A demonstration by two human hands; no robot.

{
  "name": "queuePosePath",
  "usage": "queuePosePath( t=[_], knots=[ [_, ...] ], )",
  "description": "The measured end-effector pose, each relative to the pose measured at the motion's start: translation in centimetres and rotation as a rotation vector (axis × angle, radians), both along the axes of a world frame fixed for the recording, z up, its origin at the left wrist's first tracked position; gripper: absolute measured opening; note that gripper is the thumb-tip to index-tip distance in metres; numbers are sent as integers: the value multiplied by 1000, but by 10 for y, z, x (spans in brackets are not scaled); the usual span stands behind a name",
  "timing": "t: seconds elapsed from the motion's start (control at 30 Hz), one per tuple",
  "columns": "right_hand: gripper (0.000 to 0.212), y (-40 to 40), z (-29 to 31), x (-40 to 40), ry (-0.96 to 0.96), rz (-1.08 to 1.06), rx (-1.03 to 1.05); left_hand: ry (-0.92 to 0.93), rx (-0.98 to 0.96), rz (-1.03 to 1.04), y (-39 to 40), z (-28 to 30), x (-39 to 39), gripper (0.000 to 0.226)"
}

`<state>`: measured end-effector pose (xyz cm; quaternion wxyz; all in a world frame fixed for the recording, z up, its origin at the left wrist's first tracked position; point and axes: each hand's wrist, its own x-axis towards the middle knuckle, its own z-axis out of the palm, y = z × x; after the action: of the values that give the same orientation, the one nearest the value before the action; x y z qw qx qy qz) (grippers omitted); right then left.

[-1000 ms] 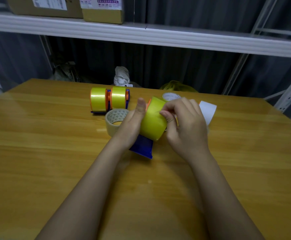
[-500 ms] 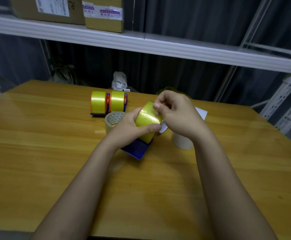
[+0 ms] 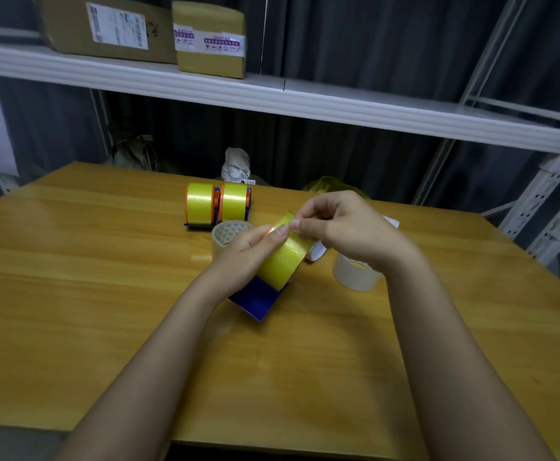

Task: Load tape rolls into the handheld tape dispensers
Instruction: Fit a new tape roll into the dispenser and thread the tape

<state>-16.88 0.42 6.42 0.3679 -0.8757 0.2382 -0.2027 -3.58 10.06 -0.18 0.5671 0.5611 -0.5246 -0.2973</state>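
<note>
The left hand [image 3: 248, 251] wraps around a yellow tape roll [image 3: 283, 259] that sits in a blue dispenser [image 3: 255, 299], holding both tilted just above the wooden surface [image 3: 105, 294] near its middle, probably so the roll cannot turn while its end is worked loose. Its thumb presses on the top of the roll. The right hand [image 3: 342, 227] comes in from the right, its fingers [image 3: 300, 223] pinching at the upper edge of the roll, apparently picking up the free end of the tape to pull it toward the cutter. Farther away, two loaded dispensers [image 3: 217, 204] with yellow rolls stand side by side, set apart as if finished. A beige roll [image 3: 228, 234] lies just left of the held one and a white roll [image 3: 355, 272] lies to the right, both close at hand, likely waiting their turn.
</note>
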Motion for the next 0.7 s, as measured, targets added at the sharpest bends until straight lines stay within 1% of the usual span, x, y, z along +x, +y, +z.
queuePosePath(
  t=[0.2, 0.33, 0.43, 0.6, 0.7],
  knots=[
    [10, -1, 2, -11, 62, 48, -6, -64, -14, -17, 2, 0, -6, 26],
    [20, 2, 5, -17, 81, 85, 18, -98, -8, -22, 3, 0, -8, 23],
    [29, 7, 4, -18, 101, 61, -66, -147, 1, -26, 2, -1, -9, 22],
    [31, 13, 2, -20, 216, 35, -199, -173, 28, -61, 1, -2, -10, 20],
    [29, 16, 4, -23, 322, 54, -252, -191, 52, -80, 1, -6, -9, 28]
  ],
)
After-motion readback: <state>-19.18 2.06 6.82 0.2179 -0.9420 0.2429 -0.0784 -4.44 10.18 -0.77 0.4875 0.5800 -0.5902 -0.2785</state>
